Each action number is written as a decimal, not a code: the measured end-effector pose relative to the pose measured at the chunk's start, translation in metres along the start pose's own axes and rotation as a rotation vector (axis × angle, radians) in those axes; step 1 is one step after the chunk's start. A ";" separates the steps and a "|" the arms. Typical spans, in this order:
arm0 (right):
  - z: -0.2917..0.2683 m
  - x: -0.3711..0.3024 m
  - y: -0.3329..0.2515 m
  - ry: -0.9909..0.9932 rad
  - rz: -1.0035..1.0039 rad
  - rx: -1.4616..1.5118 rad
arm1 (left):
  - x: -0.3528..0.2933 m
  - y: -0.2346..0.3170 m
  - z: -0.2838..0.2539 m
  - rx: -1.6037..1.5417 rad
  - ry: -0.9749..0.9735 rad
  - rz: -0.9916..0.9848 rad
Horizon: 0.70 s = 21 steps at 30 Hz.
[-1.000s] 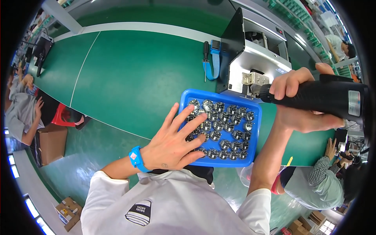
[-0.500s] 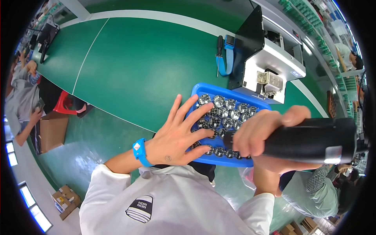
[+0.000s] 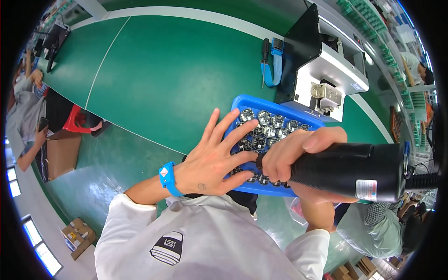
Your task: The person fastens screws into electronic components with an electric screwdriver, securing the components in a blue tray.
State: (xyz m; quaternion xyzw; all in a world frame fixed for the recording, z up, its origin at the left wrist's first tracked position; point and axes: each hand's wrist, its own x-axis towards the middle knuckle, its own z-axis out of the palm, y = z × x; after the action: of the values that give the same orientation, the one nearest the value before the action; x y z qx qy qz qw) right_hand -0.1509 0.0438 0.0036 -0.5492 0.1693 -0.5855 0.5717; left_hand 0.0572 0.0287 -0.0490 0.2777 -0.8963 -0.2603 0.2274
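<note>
A blue tray [image 3: 242, 99] on the green bench holds rows of round, shiny, clear-and-silver parts [image 3: 264, 117]. Over its left side my left hand [image 3: 215, 161] lies with fingers spread, a blue wrist strap [image 3: 168, 179] behind it. The fingertips rest on or just above the parts; the exact contact is unclear. Wrapped around a black cylindrical hand tool [image 3: 347, 170] is my right hand [image 3: 298, 156]. The tool's narrow front end points left, close to my left index finger and thumb, above the tray. A ribbed black hose or cable leaves its back end.
Behind the tray stands a black-and-white machine [image 3: 322, 79] with a metal fixture. A screwdriver [image 3: 265, 51] and a blue strap [image 3: 277, 65] lie to its left. A seated person [image 3: 28, 107] is at far left, near a red stool [image 3: 77, 120]; another person [image 3: 368, 228] is at lower right.
My right hand and the black tool have shifted left, bringing the tool's front end nearer my left fingers. My left hand keeps nearly the same pose. The view has shifted slightly.
</note>
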 end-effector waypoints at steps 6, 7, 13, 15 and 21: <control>0.003 0.003 0.009 -0.097 -0.060 -0.127 | -0.002 -0.001 0.001 0.014 0.046 -0.016; 0.003 0.004 0.011 -0.118 -0.069 -0.145 | -0.002 -0.001 0.000 0.002 0.048 -0.004; 0.011 -0.012 0.016 -0.066 -0.105 0.020 | -0.010 -0.002 0.009 -0.045 0.087 0.019; 0.008 -0.010 0.015 -0.130 -0.120 -0.054 | -0.010 -0.002 0.011 -0.044 0.098 0.023; 0.009 -0.006 0.016 -0.228 -0.132 -0.196 | -0.010 -0.002 0.012 -0.044 0.109 0.032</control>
State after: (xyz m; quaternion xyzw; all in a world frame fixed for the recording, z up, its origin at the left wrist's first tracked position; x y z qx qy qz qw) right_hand -0.1377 0.0485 -0.0091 -0.6754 0.1231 -0.5363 0.4910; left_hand 0.0591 0.0378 -0.0616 0.2719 -0.8810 -0.2608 0.2860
